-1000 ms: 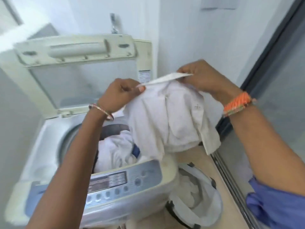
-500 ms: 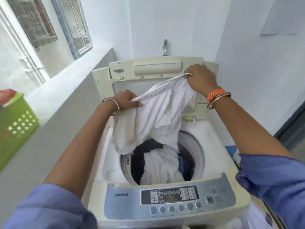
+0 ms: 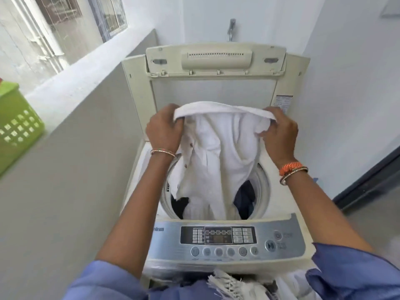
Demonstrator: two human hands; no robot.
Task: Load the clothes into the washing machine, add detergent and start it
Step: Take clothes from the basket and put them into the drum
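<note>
A top-loading washing machine [image 3: 287,221] stands in front of me with its lid [image 3: 214,61] raised. Over the drum opening I hold a white buttoned shirt [image 3: 218,152] by its upper edge. My left hand [image 3: 164,128] grips the left end of that edge and my right hand [image 3: 279,135] grips the right end. The shirt's lower part hangs into the drum, where dark clothes [image 3: 244,198] and other white cloth lie. The grey control panel [image 3: 229,239] with its buttons runs along the machine's front.
A low grey wall [image 3: 71,148] runs along the left, with a green plastic basket [image 3: 17,124] on its ledge. A tap [image 3: 231,29] sits on the white wall behind the lid. White fringed cloth [image 3: 229,284] lies at the bottom edge, below the panel.
My view has swung from the floor basket to face the machine. Both hands have lowered the white shirt and drawn level, so it now hangs into the drum.
</note>
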